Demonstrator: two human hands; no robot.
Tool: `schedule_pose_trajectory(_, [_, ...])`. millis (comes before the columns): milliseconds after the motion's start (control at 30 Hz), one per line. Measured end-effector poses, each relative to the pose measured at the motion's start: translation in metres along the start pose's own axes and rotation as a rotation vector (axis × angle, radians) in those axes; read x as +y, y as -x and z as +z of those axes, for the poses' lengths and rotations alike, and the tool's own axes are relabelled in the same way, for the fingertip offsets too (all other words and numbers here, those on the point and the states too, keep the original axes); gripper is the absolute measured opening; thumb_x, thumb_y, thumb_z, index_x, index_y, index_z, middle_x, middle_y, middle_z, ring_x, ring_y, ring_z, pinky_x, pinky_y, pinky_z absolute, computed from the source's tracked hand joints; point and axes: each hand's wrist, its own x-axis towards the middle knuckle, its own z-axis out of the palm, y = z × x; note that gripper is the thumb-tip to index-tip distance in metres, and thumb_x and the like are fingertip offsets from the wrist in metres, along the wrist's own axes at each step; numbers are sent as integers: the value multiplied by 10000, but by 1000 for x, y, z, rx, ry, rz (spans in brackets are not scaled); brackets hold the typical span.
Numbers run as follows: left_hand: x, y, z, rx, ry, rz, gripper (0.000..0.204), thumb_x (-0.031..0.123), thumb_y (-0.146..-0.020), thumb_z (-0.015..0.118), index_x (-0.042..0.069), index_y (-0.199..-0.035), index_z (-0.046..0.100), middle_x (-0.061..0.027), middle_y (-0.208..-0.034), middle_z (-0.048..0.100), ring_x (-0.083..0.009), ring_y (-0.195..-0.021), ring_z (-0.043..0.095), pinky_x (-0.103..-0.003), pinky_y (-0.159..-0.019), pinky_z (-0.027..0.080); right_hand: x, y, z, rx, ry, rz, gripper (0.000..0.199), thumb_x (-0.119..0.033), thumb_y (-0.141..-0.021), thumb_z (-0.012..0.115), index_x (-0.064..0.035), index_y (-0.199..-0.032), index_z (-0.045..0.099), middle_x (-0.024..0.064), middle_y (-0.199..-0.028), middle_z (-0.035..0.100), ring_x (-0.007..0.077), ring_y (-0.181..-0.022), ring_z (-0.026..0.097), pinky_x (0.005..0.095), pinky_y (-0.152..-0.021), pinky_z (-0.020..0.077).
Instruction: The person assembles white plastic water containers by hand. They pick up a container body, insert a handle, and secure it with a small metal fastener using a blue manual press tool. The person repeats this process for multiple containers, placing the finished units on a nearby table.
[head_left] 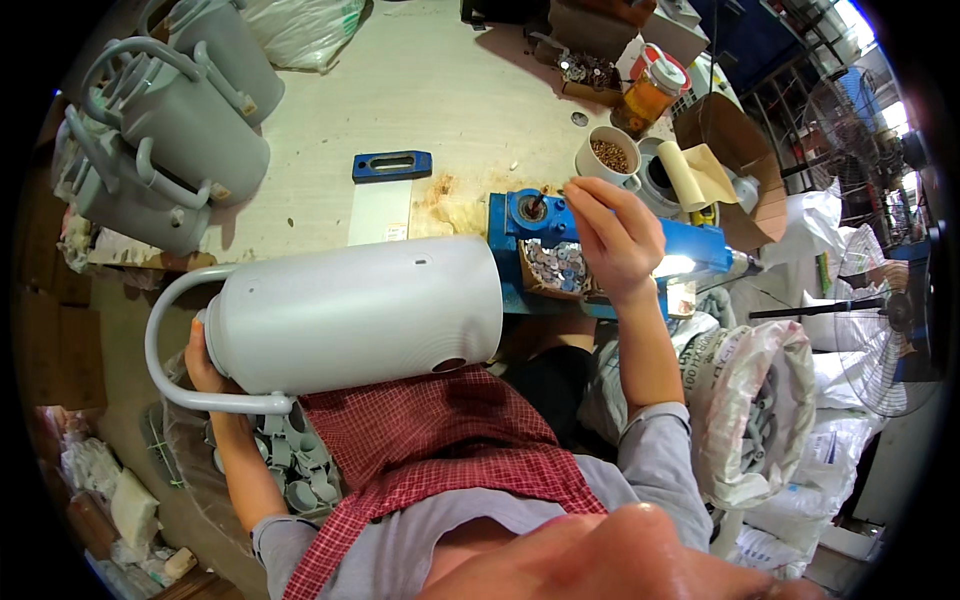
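- Closest to the camera, at the lower edge, are your own head and grey shirt (395,540), above your red checked apron (420,425).
- The grey vessel (360,310) lies on its side across your lap, base toward the blue machine (685,240). If your knees shift, it could roll, since its side is round and smooth.
- Your left hand (205,365) is clamped at the neck end, partly hidden. With only that end gripped, the base could swing and knock the machine.
- Your right hand (622,240) is beside the upright spindle (533,206), fingertips drawn together; I cannot tell whether they pinch anything. If the machine moved, those fingers would be at risk of a nip.
- Below your wrist, the carton of metal pieces (555,268) could tip if the vessel's base catches it.
- Farther back, the mug of small brass-coloured pieces (610,155) could spill from a careless elbow or sleeve.
- On the far left, the other grey vessels (195,140) crowd the table edge; a bump from the handle (165,330) could topple one.
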Motion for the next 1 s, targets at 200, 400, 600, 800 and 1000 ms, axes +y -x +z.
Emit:
schedule_pose_trajectory(200, [-5,0,-14,10,191,-107,417,364,-1005,463,13,-1160,627,-119,-1082,685,-213,-937,677,-341,-833,548,16,0,12,-66,-13,-98,277,20,-690,757,-43,-956,717,73,-938,686,232,-709,648,312,-610,517])
schedule_pose_trajectory(400, [-15,-18,1,-7,219,-51,456,404,-996,464,19,-1191,613,-129,-1112,677,-219,-984,668,-347,-852,547,7,1,1,-97,-105,78,331,-6,-695,776,-34,-1018,707,102,-974,681,249,-759,652,320,-657,526])
schedule_pose_trajectory(600, [-25,-35,69,-107,255,27,454,395,-1006,453,-1,-1147,626,-116,-1025,692,-192,-871,682,-314,-743,566,-34,34,-23,-242,-560,653,311,-99,-807,729,57,-1064,650,158,-947,659,257,-798,636,324,-736,503])
schedule_pose_trajectory(800, [-64,-11,198,-105,54,218,406,333,-994,524,92,-667,523,37,-605,496,-58,-538,450,-250,-483,359,-24,129,-55,183,-677,1236,272,-100,-966,550,34,-1203,552,40,-1060,596,118,-902,544,262,-804,437])
schedule_pose_trajectory(1000, [-116,13,253,-521,141,260,476,411,-934,633,0,-696,598,-37,-722,587,-105,-691,497,-270,-629,413,23,181,-87,473,-768,1180,353,-178,-994,559,5,-1287,489,59,-1144,574,141,-1023,533,298,-921,412])
